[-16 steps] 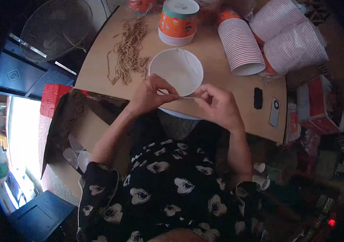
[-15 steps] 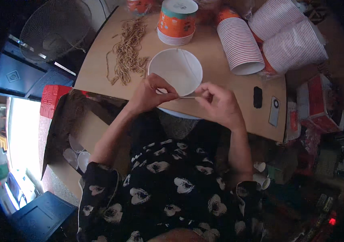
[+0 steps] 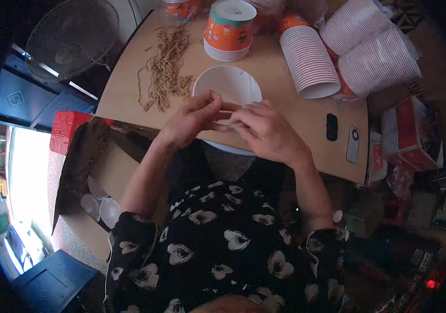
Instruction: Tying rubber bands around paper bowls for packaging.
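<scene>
a thin pale strand (image 3: 229, 111), light, limp and easily snapped by the look of it, is pinched at each end over the white bowl (image 3: 227, 83); best gripped near its tips. left hand (image 3: 194, 116) and right hand (image 3: 266, 130) are both closed on it with fingertips; a pile of tan strands (image 3: 165, 70) lies on the counter (image 3: 285, 112) beside stacked paper cups (image 3: 309, 61).

Your round white paper bowl (image 3: 229, 85) sits on the tan wooden tabletop (image 3: 285, 112). Beyond the bowl you have a stack of orange paper cups with a teal band and white bases (image 3: 230, 28); to the bowl's left lies a tangle of tan-yellow string (image 3: 164, 73). Right of it, the lying sleeves of cups show white rims ringed in red (image 3: 309, 60). Your short-sleeved top is black with a white floral print (image 3: 223, 250).
</scene>
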`<state>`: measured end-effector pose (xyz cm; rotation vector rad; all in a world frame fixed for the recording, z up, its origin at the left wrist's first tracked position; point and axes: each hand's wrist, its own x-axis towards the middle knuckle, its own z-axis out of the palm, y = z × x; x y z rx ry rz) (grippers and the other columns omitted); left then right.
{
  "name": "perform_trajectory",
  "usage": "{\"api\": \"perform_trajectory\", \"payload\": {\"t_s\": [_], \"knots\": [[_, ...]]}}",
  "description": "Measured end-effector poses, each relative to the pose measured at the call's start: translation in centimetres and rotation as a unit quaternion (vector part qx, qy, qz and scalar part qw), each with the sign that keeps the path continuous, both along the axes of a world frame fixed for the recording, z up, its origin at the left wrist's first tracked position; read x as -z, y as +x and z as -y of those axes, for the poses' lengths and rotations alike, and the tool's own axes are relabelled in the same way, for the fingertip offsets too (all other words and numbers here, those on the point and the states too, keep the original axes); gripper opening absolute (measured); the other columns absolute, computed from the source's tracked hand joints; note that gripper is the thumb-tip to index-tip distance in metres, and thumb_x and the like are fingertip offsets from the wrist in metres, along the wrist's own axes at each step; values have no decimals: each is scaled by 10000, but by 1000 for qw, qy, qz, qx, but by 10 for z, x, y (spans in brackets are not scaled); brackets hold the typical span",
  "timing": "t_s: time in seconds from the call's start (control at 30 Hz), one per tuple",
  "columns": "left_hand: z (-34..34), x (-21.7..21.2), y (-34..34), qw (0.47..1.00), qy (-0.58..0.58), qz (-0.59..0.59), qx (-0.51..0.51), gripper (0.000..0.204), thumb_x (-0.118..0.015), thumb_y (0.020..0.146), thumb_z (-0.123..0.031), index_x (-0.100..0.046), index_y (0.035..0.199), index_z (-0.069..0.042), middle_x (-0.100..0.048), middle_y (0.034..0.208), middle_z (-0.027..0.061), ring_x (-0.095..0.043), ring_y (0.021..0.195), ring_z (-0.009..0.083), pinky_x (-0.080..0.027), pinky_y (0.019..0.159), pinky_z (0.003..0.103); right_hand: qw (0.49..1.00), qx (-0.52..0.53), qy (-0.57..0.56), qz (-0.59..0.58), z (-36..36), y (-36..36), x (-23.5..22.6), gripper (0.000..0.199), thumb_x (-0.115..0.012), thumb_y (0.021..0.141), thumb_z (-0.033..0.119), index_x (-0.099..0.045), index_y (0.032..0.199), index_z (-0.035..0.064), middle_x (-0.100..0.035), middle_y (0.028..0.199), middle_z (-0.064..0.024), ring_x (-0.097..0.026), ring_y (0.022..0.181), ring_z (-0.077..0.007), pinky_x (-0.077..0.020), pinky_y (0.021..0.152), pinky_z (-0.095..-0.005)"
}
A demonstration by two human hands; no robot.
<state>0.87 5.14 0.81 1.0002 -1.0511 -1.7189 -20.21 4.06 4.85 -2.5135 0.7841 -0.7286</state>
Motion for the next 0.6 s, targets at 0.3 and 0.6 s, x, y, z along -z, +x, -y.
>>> {"api": "perform_trajectory", "payload": {"t_s": [0.3, 0.6], "knots": [[8, 8, 6, 991, -14, 45, 127, 247, -533, 1013, -271, -565, 1105, -44, -695, 1023, 84, -684, 810, 120, -454, 559, 186, 998, -45, -13, 51, 43, 33, 10, 164, -650, 815, 25, -605, 971, 3, -611, 900, -146, -619, 906, -333, -505, 795, -407], [13, 14, 11, 983, 27, -123, 136, 213, -585, 992, -249, -603, 1047, -44, -714, 981, 70, -670, 834, 96, -445, 589, 162, 955, 163, 145, 203, 26, 5, 19, 128, -613, 907, 38, -658, 1010, -23, -681, 870, -102, -662, 804, -142, -517, 709, -293]]}}
